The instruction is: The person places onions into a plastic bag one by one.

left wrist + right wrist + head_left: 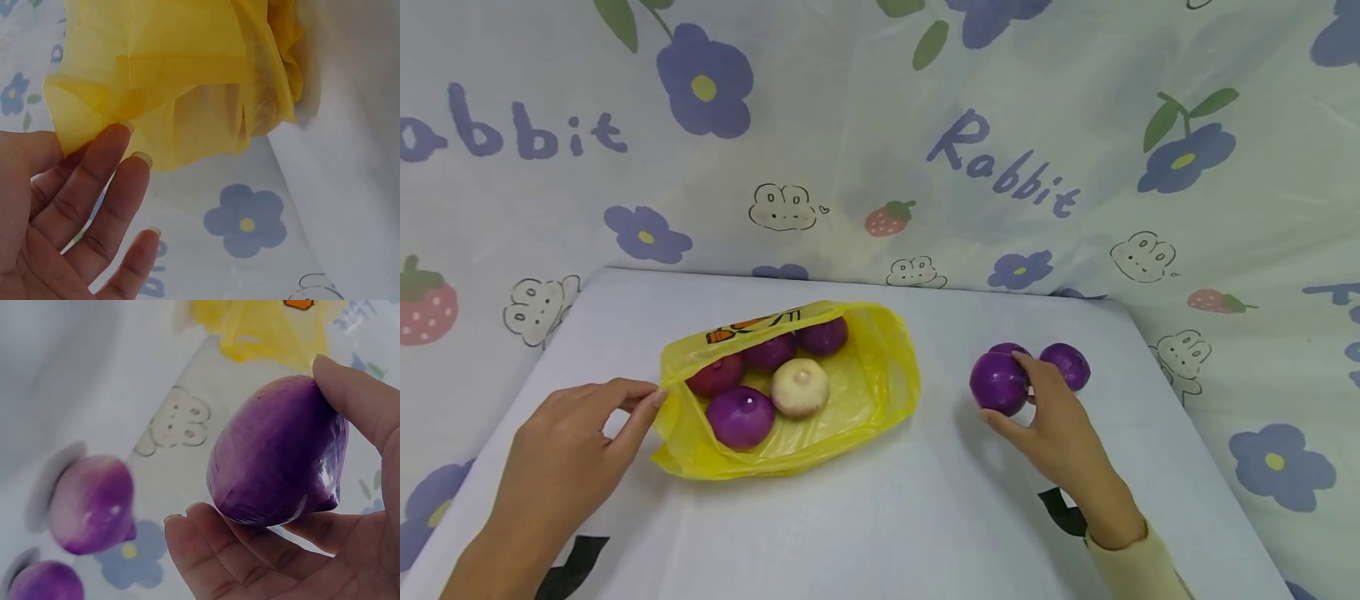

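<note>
A yellow plastic bag (857, 392) lies on its side on the white table, its mouth spread toward me. Inside it are several purple onions (741, 417) and one pale, cream-coloured onion (801, 388). My left hand (568, 442) pinches the bag's left edge between thumb and index finger; in the left wrist view the other fingers (109, 212) are extended. On the right, my right hand (1063, 425) holds a glossy purple onion (281, 456) between thumb and fingers, raised above the table. Two more purple onions (1065, 367) lie just behind that hand, one mostly hidden by the held onion.
The white table (865, 533) is backed by a patterned cloth (850, 125) with flowers and rabbits. A black mark (1063, 511) shows by the right wrist, and another black mark (576, 567) by the left forearm.
</note>
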### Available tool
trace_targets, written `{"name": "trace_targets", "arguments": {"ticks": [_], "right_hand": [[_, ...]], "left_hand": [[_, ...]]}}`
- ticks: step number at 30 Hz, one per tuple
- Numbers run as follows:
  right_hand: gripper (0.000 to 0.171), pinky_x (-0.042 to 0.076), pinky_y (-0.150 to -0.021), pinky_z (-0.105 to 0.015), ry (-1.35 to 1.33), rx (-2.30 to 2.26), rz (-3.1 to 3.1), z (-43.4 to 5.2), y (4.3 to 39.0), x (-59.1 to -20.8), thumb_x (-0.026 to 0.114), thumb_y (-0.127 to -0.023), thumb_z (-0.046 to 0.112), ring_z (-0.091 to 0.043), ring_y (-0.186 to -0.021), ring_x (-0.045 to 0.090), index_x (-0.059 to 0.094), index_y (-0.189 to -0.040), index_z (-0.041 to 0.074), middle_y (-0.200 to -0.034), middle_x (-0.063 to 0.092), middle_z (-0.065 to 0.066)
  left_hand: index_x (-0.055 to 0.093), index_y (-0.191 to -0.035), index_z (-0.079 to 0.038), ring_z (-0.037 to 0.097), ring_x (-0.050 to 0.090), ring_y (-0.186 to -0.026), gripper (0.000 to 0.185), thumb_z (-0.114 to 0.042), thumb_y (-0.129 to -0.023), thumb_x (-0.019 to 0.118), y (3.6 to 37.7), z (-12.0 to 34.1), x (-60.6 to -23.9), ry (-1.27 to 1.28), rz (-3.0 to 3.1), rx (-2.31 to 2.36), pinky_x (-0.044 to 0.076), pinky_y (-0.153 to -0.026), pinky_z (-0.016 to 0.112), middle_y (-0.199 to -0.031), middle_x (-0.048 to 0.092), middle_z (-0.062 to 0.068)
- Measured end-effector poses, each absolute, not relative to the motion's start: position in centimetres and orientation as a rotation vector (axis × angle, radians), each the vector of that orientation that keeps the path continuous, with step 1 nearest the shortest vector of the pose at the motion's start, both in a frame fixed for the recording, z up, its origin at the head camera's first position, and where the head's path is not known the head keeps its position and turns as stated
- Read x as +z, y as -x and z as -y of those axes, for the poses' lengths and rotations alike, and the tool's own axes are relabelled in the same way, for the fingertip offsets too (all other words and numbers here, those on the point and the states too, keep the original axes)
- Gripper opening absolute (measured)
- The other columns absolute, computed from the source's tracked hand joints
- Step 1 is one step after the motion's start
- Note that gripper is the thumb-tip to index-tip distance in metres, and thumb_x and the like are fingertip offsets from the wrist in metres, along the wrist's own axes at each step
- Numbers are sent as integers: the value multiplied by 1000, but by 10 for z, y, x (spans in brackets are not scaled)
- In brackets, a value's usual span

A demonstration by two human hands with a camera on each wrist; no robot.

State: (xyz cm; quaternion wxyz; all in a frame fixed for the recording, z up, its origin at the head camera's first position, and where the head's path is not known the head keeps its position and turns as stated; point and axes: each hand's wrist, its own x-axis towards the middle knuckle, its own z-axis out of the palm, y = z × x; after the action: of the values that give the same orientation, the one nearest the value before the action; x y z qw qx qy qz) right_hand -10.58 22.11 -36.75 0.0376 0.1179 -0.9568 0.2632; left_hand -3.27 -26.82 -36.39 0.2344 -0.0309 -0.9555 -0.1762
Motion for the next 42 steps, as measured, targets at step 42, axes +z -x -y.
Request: {"name": "trace_targets", "arguments": {"ticks": [42], "right_hand": [[86, 53, -105, -36, -1046, 746, 2861, -101, 110, -359, 86, -87, 45, -19, -127, 57, 44, -154, 10, -148, 52, -7]], "left_hand": [[74, -108, -3, 46, 64, -97, 25, -14, -88, 83, 34, 267, -368, 72, 2629, -490, 54, -76, 66, -92, 76, 17]]}}
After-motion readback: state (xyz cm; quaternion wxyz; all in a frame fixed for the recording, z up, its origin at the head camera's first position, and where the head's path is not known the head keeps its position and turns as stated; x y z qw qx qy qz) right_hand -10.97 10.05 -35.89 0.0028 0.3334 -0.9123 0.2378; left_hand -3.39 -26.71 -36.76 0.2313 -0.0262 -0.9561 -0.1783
